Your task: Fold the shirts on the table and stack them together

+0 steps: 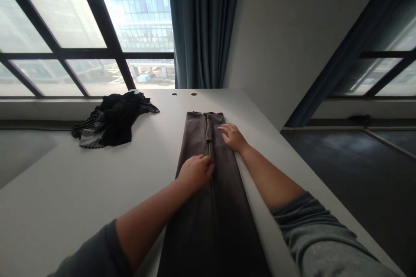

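Note:
A long brown-grey garment (229, 194) lies flat on the white table, its waist end away from me and its lower end running out of view below. It has a centre seam with a short flap near the waist; whether it is a skirt or trousers I cannot tell. At the middle of the cloth, my left hand (196, 169) has its fingers curled and closed on the centre seam. My right hand (234, 137) rests on the garment's right edge near the waist, fingers stretched out and a little apart.
A crumpled heap of black and striped clothes (117, 121) lies at the table's far left. Two round cable holes sit near the back edge of the white table (152, 173). Beyond are a window, a blue curtain (204, 26) and a wall; dark floor lies to the right.

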`<state>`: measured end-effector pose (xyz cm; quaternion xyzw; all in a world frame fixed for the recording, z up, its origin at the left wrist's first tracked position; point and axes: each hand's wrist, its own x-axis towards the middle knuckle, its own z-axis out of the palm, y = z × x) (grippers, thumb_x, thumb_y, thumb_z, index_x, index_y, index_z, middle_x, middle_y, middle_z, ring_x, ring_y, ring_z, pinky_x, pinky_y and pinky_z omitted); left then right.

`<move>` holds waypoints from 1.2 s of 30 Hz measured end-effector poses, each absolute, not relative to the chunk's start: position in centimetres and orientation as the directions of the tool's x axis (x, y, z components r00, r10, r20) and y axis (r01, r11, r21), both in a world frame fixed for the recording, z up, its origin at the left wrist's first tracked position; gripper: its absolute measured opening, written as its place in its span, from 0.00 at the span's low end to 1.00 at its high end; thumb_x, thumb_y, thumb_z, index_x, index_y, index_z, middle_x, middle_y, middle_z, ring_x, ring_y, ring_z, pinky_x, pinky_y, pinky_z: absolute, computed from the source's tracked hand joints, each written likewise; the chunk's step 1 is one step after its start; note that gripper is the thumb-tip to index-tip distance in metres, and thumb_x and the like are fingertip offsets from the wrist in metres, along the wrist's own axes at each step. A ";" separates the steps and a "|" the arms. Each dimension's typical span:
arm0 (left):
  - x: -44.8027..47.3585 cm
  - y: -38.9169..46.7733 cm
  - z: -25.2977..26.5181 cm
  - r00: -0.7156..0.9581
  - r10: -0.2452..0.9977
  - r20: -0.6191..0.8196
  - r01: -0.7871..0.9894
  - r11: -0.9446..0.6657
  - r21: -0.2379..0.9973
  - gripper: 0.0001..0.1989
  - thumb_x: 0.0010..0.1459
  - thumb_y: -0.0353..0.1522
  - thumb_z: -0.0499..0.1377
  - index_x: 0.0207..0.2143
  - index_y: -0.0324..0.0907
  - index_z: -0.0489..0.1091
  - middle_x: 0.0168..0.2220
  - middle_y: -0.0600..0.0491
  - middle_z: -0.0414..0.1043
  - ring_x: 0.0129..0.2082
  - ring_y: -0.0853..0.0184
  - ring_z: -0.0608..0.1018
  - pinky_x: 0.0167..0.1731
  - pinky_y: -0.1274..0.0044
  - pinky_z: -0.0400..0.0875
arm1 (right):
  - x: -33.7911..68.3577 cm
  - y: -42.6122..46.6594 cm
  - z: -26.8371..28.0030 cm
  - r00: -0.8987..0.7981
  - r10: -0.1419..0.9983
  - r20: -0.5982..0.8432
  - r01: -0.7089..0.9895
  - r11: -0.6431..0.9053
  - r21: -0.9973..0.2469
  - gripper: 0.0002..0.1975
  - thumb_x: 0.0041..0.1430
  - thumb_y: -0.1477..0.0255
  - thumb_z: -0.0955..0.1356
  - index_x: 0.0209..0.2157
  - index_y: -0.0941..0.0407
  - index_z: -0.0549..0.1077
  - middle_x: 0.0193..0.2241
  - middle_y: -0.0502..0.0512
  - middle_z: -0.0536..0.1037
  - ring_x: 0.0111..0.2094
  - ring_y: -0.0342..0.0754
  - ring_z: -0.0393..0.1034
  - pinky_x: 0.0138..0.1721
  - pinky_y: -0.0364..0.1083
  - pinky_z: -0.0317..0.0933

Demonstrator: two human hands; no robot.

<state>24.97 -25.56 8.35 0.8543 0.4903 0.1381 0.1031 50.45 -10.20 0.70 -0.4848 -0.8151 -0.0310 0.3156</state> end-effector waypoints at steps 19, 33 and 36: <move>30.0 -13.2 4.4 0.260 0.944 0.202 0.939 -0.296 0.175 0.14 0.67 0.35 0.55 0.44 0.44 0.80 0.44 0.43 0.80 0.45 0.55 0.81 0.45 0.68 0.72 | 49.9 -4.6 2.1 -0.261 0.858 0.442 0.915 0.365 -0.170 0.17 0.63 0.79 0.67 0.49 0.55 0.82 0.51 0.62 0.79 0.56 0.58 0.66 0.62 0.56 0.61; 29.5 -12.0 3.6 0.157 0.960 0.234 0.693 -0.276 0.666 0.10 0.69 0.34 0.56 0.43 0.47 0.79 0.46 0.50 0.79 0.45 0.62 0.79 0.48 0.74 0.71 | 48.9 5.8 5.1 -0.572 0.813 0.110 0.819 0.560 0.124 0.14 0.66 0.73 0.68 0.45 0.47 0.85 0.60 0.55 0.76 0.64 0.60 0.62 0.62 0.56 0.59; 29.9 -11.8 3.5 0.149 0.965 0.218 0.560 -0.264 0.785 0.08 0.69 0.33 0.57 0.42 0.46 0.77 0.44 0.52 0.81 0.43 0.64 0.80 0.45 0.76 0.71 | 49.6 5.8 6.3 -0.577 0.805 0.137 0.816 0.561 0.143 0.14 0.68 0.72 0.66 0.46 0.50 0.85 0.60 0.58 0.75 0.63 0.60 0.62 0.62 0.57 0.59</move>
